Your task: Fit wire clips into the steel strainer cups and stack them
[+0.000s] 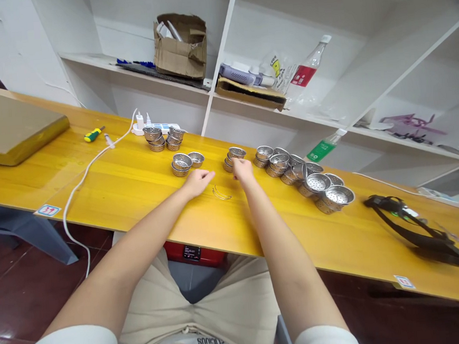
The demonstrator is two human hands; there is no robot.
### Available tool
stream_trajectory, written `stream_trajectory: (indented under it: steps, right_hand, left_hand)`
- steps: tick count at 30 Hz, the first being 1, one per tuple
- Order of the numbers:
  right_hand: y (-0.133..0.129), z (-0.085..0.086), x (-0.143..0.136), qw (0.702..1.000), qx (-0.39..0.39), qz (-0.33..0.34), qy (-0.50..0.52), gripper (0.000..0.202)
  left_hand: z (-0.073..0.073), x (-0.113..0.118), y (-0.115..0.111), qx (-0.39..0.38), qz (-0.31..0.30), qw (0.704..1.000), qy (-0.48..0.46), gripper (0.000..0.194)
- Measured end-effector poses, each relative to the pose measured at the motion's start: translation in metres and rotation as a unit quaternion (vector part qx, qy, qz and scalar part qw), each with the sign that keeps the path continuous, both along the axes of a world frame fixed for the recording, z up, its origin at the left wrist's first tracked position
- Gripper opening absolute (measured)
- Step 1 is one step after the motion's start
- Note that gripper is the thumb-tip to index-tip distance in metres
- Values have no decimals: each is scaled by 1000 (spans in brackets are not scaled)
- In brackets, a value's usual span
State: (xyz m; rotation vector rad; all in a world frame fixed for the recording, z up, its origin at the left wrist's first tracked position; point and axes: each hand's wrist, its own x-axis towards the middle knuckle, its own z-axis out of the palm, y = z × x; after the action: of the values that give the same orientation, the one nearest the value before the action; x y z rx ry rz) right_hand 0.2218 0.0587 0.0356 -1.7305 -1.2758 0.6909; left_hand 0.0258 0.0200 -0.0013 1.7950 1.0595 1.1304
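My right hand [243, 169] is closed at the near side of a small stack of perforated metal strainer baskets [236, 152], its fingers at their rim and partly hidden. My left hand [199, 183] hovers over the table, a finger stretched toward the right and nothing visible in it. Just right of it, thin curved wires [221, 195] lie on the wood. Beyond my left hand stand more strainer baskets [181, 162], two of them stacked. A long double row of stacked strainer baskets [279, 161] runs off to the right, some with wire handles raised.
Further stacked baskets [153, 134] stand by a white power strip [164, 127]. A white cable [90, 167] crosses the yellow table [136, 200] and hangs over its edge. At left lie a screwdriver [93, 134] and a flat box [15, 128]; a black headset strap [421, 236] lies right.
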Motion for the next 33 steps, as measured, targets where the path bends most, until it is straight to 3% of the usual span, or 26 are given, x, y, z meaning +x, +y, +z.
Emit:
stream_trajectory:
  steps: [3,6,9,13,15,18,21,23,27,29,33]
  right_hand:
    - [-3,4,-36,989,13,89,-114,31]
    - [-5,22,-81,961,39,151,-229,37]
    - [-3,35,-120,938,-26,156,-308,43]
    - [6,37,-144,936,-83,130,-317,38]
    - [7,37,-141,947,-63,128,-289,31]
    - [0,41,-121,963,-14,123,-239,19]
    - [-16,41,-88,979,47,113,-162,28]
    - [-30,34,-65,986,80,106,-105,31]
    - [-57,5,-40,986,121,62,-98,29]
    - [-66,-7,-38,982,115,69,-133,31]
    - [-71,-12,-37,972,101,127,-170,45]
  left_hand:
    - [-3,-1,-4,87,-15,984,155,44]
    - [-6,-3,-2,102,-36,969,220,34]
    - [-9,-4,4,119,-42,974,186,14]
    - [-12,-5,11,132,-18,986,98,39]
    - [-13,-5,12,113,-19,988,99,35]
    - [-12,-5,12,72,-24,987,140,13]
    - [-7,-3,12,17,3,994,108,38]
    - [-1,-1,12,-76,22,997,6,43]
    - [13,0,8,-279,-41,929,-240,59]
    - [18,-1,5,-312,-87,903,-281,66]
    - [18,-2,4,-318,-94,899,-286,64]
